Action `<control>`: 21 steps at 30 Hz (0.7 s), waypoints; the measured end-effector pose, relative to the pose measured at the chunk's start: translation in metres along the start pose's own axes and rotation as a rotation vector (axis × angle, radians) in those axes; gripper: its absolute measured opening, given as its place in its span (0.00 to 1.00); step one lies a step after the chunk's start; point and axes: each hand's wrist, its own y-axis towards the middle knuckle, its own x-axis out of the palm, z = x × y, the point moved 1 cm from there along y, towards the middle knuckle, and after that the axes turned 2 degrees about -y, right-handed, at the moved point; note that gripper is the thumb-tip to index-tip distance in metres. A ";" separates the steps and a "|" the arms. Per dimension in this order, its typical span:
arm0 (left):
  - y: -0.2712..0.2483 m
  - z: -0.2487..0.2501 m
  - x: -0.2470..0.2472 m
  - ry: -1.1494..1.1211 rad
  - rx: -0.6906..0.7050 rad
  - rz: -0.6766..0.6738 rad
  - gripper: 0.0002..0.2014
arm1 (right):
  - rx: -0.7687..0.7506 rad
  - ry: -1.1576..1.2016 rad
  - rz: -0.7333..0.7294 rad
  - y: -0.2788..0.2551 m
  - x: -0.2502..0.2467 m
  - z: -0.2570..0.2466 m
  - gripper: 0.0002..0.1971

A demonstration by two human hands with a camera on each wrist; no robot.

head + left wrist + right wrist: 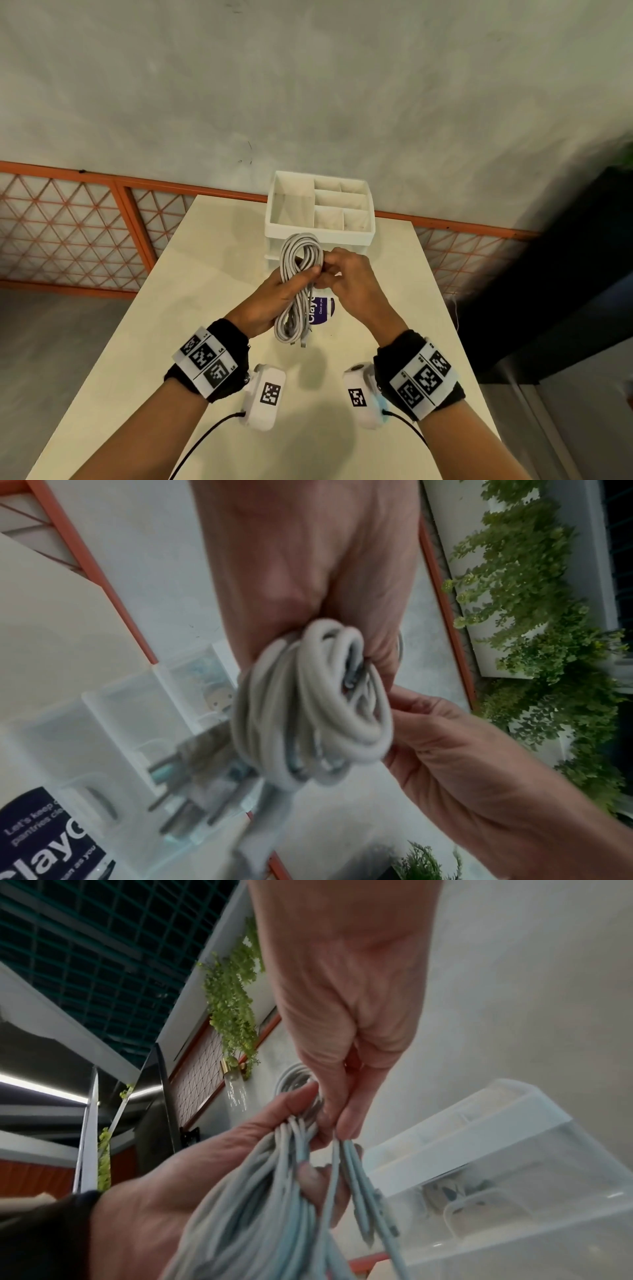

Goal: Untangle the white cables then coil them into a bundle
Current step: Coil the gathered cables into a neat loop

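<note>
The white cables (299, 251) are wound into one long coil, held upright above the table. My left hand (291, 287) grips the coil round its middle, with loops standing above the fist and hanging below it. My right hand (335, 274) meets it from the right and pinches strands at the same waist. In the left wrist view the cable loops (308, 710) bulge out of my left hand (308, 574), and my right hand (462, 764) touches their side. In the right wrist view my right hand (342, 1118) pinches loose cable ends (359, 1183) beside the bundle (267, 1191) in my left hand (205, 1172).
A white drawer organizer (318, 233) with open top compartments stands at the far end of the cream table (205, 308), right behind the hands. A purple-labelled item (323, 308) sits under the coil. Orange mesh railing (68, 222) runs behind the table.
</note>
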 end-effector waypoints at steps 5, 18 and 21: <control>-0.002 0.008 -0.002 0.066 0.002 -0.044 0.16 | 0.132 0.281 -0.018 0.001 0.000 0.002 0.12; -0.007 0.008 0.009 -0.032 -0.012 0.051 0.13 | 0.081 0.085 -0.194 0.003 -0.013 0.005 0.13; -0.005 0.001 0.010 -0.105 -0.024 0.122 0.14 | 0.112 0.153 -0.248 -0.001 -0.015 0.008 0.18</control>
